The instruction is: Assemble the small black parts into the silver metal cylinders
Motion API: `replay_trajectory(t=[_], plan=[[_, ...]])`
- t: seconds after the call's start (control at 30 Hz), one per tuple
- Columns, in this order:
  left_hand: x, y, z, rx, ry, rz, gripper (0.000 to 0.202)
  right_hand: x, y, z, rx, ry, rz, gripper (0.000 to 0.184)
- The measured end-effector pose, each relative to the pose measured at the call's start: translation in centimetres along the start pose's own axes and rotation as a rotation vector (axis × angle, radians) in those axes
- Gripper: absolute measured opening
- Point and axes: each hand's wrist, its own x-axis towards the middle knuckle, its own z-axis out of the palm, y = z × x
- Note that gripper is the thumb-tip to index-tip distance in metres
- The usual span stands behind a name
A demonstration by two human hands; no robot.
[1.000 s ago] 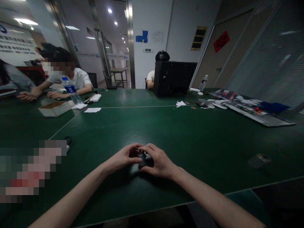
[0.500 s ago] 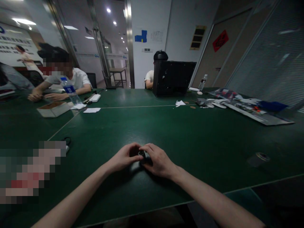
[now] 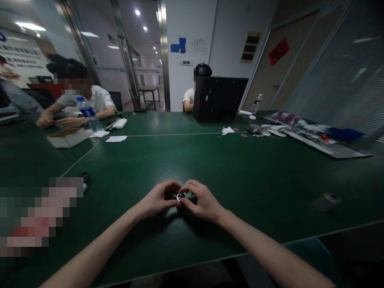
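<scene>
Just above the green table (image 3: pixel 144 240), my two hands meet around a small dark cylindrical object (image 3: pixel 191 197). One end of it shows a bright silvery ring (image 3: pixel 179 197); its exact kind cannot be made out. My left hand (image 3: pixel 160 198) is curved, with thumb and fingertips closed at the ring end. From the other side, my right hand (image 3: pixel 204 203) pinches the same object, its thumb next to the ring. The fingers hide much of the piece. To the right, a dark cylinder with a ringed top (image 3: pixel 327 201) stands apart from both hands.
A white open box (image 3: pixel 67 139) and a water bottle (image 3: pixel 87 114) stand at the back left, near a seated person (image 3: pixel 99 98). Behind the table's far part is a black monitor-like case (image 3: pixel 220 100). Papers and a board with clutter (image 3: pixel 324 140) lie far right.
The small object has turned in my fingers, so its silvery ring now faces me and its dark body points right. My right fingers have shifted slightly. A distant person moved left.
</scene>
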Motion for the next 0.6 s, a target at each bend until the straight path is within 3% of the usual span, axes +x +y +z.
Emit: replay_trajectory(t=[0.23, 0.4, 0.6], plan=[[0.1, -0.4, -0.1, 0.047, -0.005, -0.008, 0.025, 0.3, 0.3, 0.3, 0.075, 0.07, 0.014, 0.009], [-0.1, 0.3, -0.1, 0.028, -0.012, -0.058, 0.027, 0.4, 1.1, -1.2, 0.053, 0.164, 0.037, 0.011], [-0.2, 0.6, -0.2, 0.033, -0.011, -0.083, 0.03, 0.1, 2.6, -2.9, -0.064, -0.085, 0.171, 0.013]])
